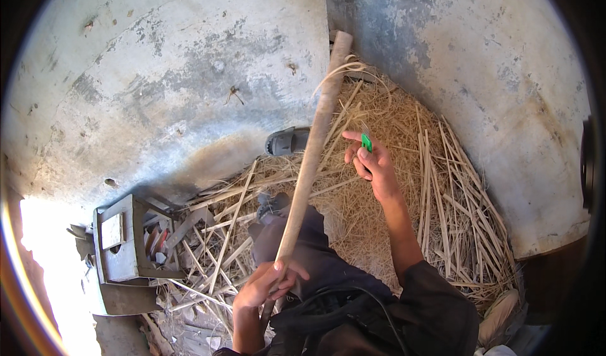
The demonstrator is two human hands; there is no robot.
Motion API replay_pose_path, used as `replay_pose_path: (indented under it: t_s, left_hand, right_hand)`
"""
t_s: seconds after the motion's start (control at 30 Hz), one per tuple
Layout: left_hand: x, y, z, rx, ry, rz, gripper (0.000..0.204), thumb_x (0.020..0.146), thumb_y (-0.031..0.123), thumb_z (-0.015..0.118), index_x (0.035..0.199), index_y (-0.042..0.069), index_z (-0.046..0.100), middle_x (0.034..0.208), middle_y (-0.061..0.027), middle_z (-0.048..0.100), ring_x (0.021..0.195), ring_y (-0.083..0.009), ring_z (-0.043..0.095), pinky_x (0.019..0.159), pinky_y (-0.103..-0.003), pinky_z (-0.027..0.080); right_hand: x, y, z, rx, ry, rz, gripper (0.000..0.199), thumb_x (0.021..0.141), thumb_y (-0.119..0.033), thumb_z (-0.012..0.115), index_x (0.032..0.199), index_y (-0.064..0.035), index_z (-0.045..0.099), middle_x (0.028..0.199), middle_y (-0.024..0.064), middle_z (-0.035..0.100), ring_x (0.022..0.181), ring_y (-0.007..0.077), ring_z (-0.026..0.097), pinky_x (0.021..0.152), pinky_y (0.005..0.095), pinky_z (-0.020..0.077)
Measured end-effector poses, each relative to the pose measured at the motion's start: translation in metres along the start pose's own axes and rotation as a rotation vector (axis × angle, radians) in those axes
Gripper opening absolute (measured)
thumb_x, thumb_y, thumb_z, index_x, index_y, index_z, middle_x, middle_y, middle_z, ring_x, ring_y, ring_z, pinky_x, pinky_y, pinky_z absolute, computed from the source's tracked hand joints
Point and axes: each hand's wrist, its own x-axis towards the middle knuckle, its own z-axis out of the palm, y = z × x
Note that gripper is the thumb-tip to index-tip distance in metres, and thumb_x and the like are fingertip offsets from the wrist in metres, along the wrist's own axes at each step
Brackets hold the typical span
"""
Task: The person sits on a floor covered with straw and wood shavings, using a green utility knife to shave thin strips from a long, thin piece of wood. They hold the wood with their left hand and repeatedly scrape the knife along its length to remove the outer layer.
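Note:
A long pale-brown wooden pole slants across the middle, its far end near the wall corner. My left hand is closed around its lower end, by my lap. Thin curled strips lie across the pole near its far end. To the right of the pole, and apart from it, my right hand is raised over the shavings. Between its thumb and fingers it pinches a small green tool; I cannot make out a blade. The index finger points toward the pole.
Shavings cover the floor, with long split strips at the right and more on the left. A grey shoe sits near the wall. At the left stands a small wooden box frame. Weathered walls close in the far side.

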Motion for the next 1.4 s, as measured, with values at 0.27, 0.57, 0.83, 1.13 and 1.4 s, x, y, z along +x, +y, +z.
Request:
replay_pose_path:
  t_s: [0.27,0.57,0.83,1.13,1.4]
  left_hand:
    - [0.023,-0.004,-0.002,-0.145,-0.165,-0.007,0.071,0.113,0.060,0.038,0.120,-0.007,0.062,0.066,0.0002,0.046,0.043,-0.0048,0.038,0.037,-0.021,0.028]
    - [0.048,-0.037,-0.025,-0.628,-0.554,-0.016,0.069,0.115,0.056,0.035,0.116,-0.008,0.062,0.059,-0.0037,0.050,0.040,-0.0080,0.042,0.032,-0.022,0.033]
    - [0.046,-0.027,-0.014,-0.445,-0.379,0.008,0.067,0.114,0.058,0.037,0.116,-0.004,0.062,0.061,0.0048,0.040,0.043,-0.0053,0.039,0.038,-0.023,0.026]
    - [0.045,-0.024,-0.009,-0.351,-0.302,0.007,0.068,0.113,0.061,0.039,0.118,-0.003,0.062,0.065,0.0055,0.039,0.045,-0.0050,0.037,0.039,-0.023,0.026]
    - [0.042,0.001,0.006,-0.123,-0.129,0.045,0.072,0.112,0.064,0.038,0.116,-0.005,0.062,0.069,0.0046,0.040,0.048,-0.0049,0.038,0.042,-0.022,0.028]
  right_hand:
    - [-0.012,-0.015,0.028,0.106,-0.145,0.035,0.044,0.104,-0.021,0.069,0.143,-0.0028,0.060,0.100,0.0029,0.073,0.067,-0.0004,0.048,0.055,0.0196,0.0379]
    - [-0.020,-0.009,0.039,0.091,0.035,-0.127,0.043,0.104,-0.020,0.070,0.141,-0.0028,0.060,0.101,0.0031,0.073,0.064,0.0002,0.050,0.052,0.0195,0.0395]
    - [0.000,-0.031,0.027,0.120,0.409,-0.457,0.051,0.102,-0.015,0.065,0.150,-0.0044,0.050,0.104,0.0078,0.069,0.055,0.0004,0.038,0.047,0.0163,0.0310]
    - [0.010,-0.065,0.036,-0.259,0.065,-0.435,0.028,0.099,-0.013,0.068,0.122,0.0008,0.075,0.090,0.0077,0.080,0.055,0.0009,0.042,0.049,0.0181,0.0312]
    - [-0.014,-0.039,0.019,0.024,0.360,-0.269,0.039,0.098,-0.014,0.070,0.134,0.0002,0.066,0.116,0.0126,0.072,0.053,0.0000,0.039,0.047,0.0198,0.0279]
